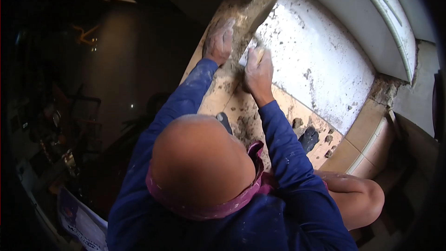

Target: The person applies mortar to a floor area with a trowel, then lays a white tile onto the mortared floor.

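My left hand [219, 42], dusty and with its fingers stretched out, lies on the crumbly grey mortar [239, 42] along the tiled ledge. Close by on its right, my right hand [259, 72] is closed round a small tool with a pale, wood-coloured handle [260, 55]. A bit of whitish blade or edge seems to show below the fingers, but blur hides its kind. This hand is at the left edge of a white slab [316, 56], whose surface is spotted with dark mortar crumbs.
Dark lumps of rubble [308, 139] and grit lie on the beige tiles [346, 155] near my foot. A curved, tile-edged white step [381, 14] rises at the upper right. Left of the ledge is a dark lower area, with a printed white bag or tub [81, 218] at lower left.
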### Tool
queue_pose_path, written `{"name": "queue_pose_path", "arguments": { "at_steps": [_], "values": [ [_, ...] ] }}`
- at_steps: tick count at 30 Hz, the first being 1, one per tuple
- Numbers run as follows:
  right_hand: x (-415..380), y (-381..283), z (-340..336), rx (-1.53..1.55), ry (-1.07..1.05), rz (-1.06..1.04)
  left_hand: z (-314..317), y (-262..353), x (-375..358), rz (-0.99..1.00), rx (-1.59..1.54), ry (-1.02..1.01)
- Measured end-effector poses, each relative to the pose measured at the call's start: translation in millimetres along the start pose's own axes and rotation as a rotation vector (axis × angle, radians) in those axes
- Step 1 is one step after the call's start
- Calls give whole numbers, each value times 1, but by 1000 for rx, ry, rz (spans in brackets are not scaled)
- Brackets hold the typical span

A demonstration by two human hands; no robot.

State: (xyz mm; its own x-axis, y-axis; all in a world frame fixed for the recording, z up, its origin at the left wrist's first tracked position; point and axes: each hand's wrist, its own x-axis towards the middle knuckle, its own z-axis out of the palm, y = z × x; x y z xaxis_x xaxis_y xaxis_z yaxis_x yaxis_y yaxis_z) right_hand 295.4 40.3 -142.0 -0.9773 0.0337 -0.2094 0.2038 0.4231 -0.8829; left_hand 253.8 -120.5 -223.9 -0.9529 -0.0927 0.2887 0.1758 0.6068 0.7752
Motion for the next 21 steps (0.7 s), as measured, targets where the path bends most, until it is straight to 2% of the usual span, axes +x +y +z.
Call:
{"name": "queue_pose_path", "arguments": {
  "at_steps": [2, 6, 7, 9, 11, 14, 15, 16, 18, 21],
  "values": [
    [-9, -13, 0, 87, 73, 22, 0, 4, 4, 2, 15, 1],
    [-2, 3, -4, -42, 55, -3, -2, 4, 7, 11, 18, 6],
    [-5, -13, -8, -24, 130, -52, -2, 7, 5, -2, 16, 5],
    [-4, 28, 7, -133, 13, -49, 0, 6, 2, 5, 21, 6],
    [4, 16, 2, -197, -57, -2, 1, 5, 8, 35, 34, 27],
    [-11, -18, -2, -46, 89, -36, -2, 10, 4, -3, 12, 12],
    [-17, -21, 4, 103, 122, -17, 1, 4, 3, 2, 28, 9],
    [-9, 30, 19, -196, 16, -81, 1, 2, 5, 19, 31, 10],
    [-8, 31, 18, -208, -36, 48, 1, 1, 6, 43, 41, 18],
    [-20, -20, 2, -51, 83, 56, -1, 5, 3, 21, 47, 13]
  ]
}}
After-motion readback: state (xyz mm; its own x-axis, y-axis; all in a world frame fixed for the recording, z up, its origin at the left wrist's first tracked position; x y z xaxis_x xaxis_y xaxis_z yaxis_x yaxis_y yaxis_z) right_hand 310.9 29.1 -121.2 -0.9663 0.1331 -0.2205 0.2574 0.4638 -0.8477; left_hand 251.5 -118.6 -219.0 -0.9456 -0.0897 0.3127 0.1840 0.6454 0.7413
